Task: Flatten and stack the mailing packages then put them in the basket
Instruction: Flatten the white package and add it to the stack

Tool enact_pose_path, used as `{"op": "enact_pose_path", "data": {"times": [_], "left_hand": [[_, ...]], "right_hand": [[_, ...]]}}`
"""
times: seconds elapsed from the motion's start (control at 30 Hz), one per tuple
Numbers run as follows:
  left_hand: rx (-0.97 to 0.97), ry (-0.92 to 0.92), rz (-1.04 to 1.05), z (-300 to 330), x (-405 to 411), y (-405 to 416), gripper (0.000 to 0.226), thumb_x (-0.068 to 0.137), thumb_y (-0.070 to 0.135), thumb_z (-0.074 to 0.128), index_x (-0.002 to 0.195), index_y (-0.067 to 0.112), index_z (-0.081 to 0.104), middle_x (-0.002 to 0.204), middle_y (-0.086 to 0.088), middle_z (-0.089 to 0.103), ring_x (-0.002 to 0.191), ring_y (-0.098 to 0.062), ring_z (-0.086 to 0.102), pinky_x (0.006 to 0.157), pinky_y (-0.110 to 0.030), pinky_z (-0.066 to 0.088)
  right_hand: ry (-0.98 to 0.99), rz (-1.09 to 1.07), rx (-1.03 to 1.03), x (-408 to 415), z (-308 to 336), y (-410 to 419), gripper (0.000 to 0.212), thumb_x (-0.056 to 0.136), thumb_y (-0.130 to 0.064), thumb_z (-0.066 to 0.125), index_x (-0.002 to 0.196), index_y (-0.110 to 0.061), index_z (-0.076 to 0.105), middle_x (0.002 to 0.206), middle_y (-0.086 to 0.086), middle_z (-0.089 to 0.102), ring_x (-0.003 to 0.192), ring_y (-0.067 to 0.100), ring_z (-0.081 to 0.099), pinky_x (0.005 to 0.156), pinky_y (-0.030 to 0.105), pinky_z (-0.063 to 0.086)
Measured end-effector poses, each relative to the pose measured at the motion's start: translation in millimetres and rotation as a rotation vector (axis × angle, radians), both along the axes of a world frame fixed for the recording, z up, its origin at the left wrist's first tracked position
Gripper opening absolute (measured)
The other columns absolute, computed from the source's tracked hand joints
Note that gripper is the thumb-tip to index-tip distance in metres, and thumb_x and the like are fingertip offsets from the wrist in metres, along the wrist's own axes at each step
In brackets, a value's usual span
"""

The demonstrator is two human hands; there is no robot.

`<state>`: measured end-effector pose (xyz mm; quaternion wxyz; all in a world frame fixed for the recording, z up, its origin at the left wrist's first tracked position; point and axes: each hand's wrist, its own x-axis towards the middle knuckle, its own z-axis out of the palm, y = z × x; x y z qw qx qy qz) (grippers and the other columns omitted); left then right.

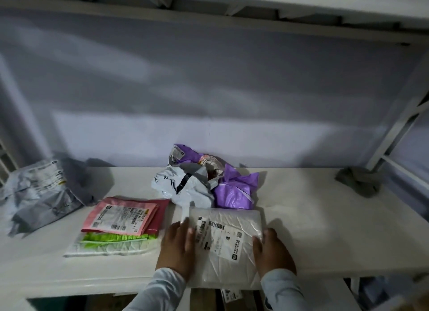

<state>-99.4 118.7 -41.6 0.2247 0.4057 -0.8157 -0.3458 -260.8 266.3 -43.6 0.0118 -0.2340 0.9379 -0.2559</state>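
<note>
A white mailing package (228, 262) with a printed label lies flat at the table's front edge. My left hand (177, 248) presses on its left side with straight fingers. My right hand (272, 250) lies flat against its right edge. To the left sits a stack of flattened packages: a pink one (123, 218) on top, a green one (116, 237) and a white one beneath. Behind the white package lies a crumpled heap with a grey package (185, 187) and a purple package (234, 190). No basket is in view.
A crumpled grey package (39, 194) lies at the table's far left. A dark grey cloth (357, 179) sits at the right by a white metal frame post (399, 122). The white table (325, 218) backs onto a wall. Boxes show under the table's front edge.
</note>
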Motion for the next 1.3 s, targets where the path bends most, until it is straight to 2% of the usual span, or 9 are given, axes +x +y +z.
{"op": "enact_pose_path", "data": {"times": [0.17,0.4,0.57,0.7,0.77,0.87,0.93,1.13,1.3], "left_hand": [[-0.398,-0.473,-0.247,-34.1,1.0,3.8,0.077,0.089,0.064,0.016,0.14,0.011,0.037,0.154,-0.008,0.027,0.145,-0.026,0.011,0.112,-0.042,0.005],[-0.588,-0.46,-0.249,1.1,-19.0,1.4,0.048,0.072,0.044,0.04,0.104,0.022,0.07,0.11,-0.003,0.069,0.11,-0.028,0.062,0.095,-0.057,0.043],[-0.564,-0.599,-0.34,-30.8,-33.2,-2.0,0.065,0.068,0.037,0.036,0.116,0.004,0.064,0.115,-0.017,0.066,0.138,-0.038,0.021,0.118,-0.043,-0.005],[-0.544,-0.655,-0.43,-31.7,-32.3,-0.3,0.071,0.063,0.048,0.038,0.115,0.007,0.067,0.116,-0.018,0.066,0.115,-0.034,0.044,0.113,-0.044,0.003],[-0.517,-0.636,-0.452,-27.9,-36.9,-3.0,0.078,0.064,0.051,0.036,0.128,0.011,0.056,0.133,-0.017,0.055,0.126,-0.034,0.046,0.113,-0.044,-0.003],[-0.586,-0.714,-0.414,-31.1,-40.0,-7.2,0.079,0.077,0.053,0.014,0.148,0.024,-0.006,0.156,-0.003,-0.013,0.146,-0.024,-0.009,0.109,-0.047,-0.021],[-0.56,-0.696,-0.421,-29.5,-41.3,-6.4,0.076,0.078,0.05,0.003,0.148,0.024,-0.012,0.151,0.006,-0.024,0.144,-0.023,-0.02,0.113,-0.047,-0.016],[-0.456,-0.538,-0.401,-25.2,-40.1,-6.8,0.057,0.078,0.045,0.035,0.126,0.026,0.059,0.13,0.005,0.06,0.125,-0.022,0.05,0.1,-0.042,0.025],[-0.428,-0.515,-0.365,-27.0,-38.9,-11.5,0.08,0.073,0.067,0.006,0.148,0.039,0.012,0.158,0.01,0.004,0.147,-0.02,0.0,0.118,-0.041,0.002]], "right_hand": [[0.063,-0.013,0.198,9.9,1.4,-6.3,0.04,0.092,-0.045,0.04,0.122,-0.018,0.039,0.116,0.005,0.054,0.101,0.025,0.061,0.077,0.032,0.048],[0.445,0.27,-0.008,33.6,4.9,-43.6,0.053,0.071,-0.032,0.048,0.121,-0.018,0.06,0.126,0.007,0.059,0.116,0.029,0.045,0.096,0.047,0.035],[0.29,0.73,0.019,58.7,-6.2,-80.5,0.049,0.085,-0.032,0.039,0.132,-0.032,0.049,0.141,-0.007,0.049,0.133,0.019,0.042,0.108,0.036,0.025],[0.241,0.703,0.078,48.3,-24.3,-80.0,0.047,0.084,-0.042,0.039,0.13,-0.041,0.05,0.143,-0.013,0.046,0.132,0.018,0.044,0.106,0.033,0.038],[0.234,0.661,0.093,47.1,-22.5,-79.8,0.05,0.08,-0.047,0.04,0.129,-0.046,0.047,0.14,-0.014,0.049,0.127,0.014,0.05,0.105,0.029,0.039],[0.184,0.641,0.1,42.6,-19.8,-75.6,0.055,0.078,-0.047,0.041,0.133,-0.045,0.045,0.139,-0.014,0.051,0.123,0.01,0.054,0.101,0.027,0.042],[0.184,0.611,0.114,36.0,-20.2,-73.2,0.054,0.078,-0.046,0.041,0.131,-0.043,0.049,0.135,-0.012,0.055,0.12,0.01,0.056,0.1,0.026,0.042],[0.164,0.549,0.193,21.3,-22.6,-65.8,0.052,0.076,-0.044,0.04,0.126,-0.041,0.056,0.127,-0.014,0.061,0.114,0.009,0.06,0.095,0.029,0.047],[0.166,0.45,0.204,1.0,-26.0,-54.2,0.051,0.077,-0.041,0.038,0.124,-0.044,0.057,0.132,-0.013,0.057,0.119,0.012,0.058,0.093,0.037,0.048]]}}
